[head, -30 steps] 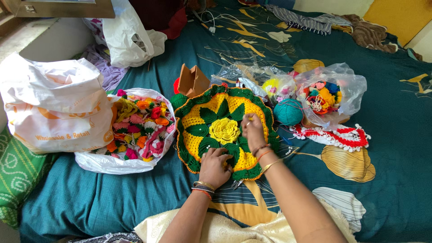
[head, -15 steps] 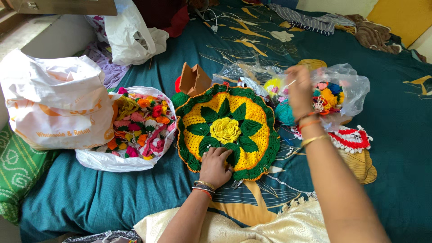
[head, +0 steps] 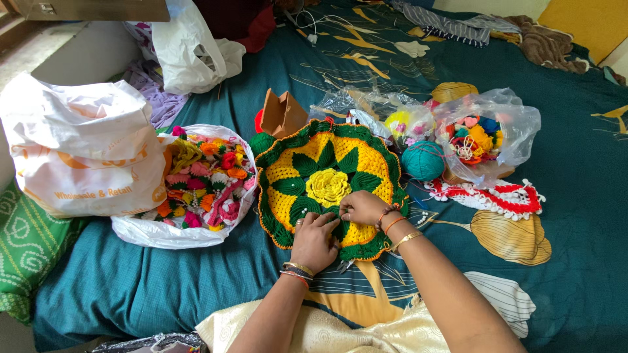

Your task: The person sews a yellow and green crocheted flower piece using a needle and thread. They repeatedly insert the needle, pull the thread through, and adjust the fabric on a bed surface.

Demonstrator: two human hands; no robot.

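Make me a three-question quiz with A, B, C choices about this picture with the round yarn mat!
1. Where is the teal yarn ball?
A. right of the round mat
B. inside the white bag
C. on the floor

2. What colour is the flower in the mat's middle?
A. red
B. yellow
C. blue

3. What are the hands doing?
A. both raised in the air
B. both resting on the mat
C. both holding the ball

Answers: A, the ball lies beside the mat's right edge; B, the flower is yellow; B, left hand and right hand press its lower part.

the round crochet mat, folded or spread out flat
Spread flat. The round crochet mat lies open on the bedsheet, its full green scalloped edge and yellow flower centre showing. The left hand and right hand rest on its near edge.
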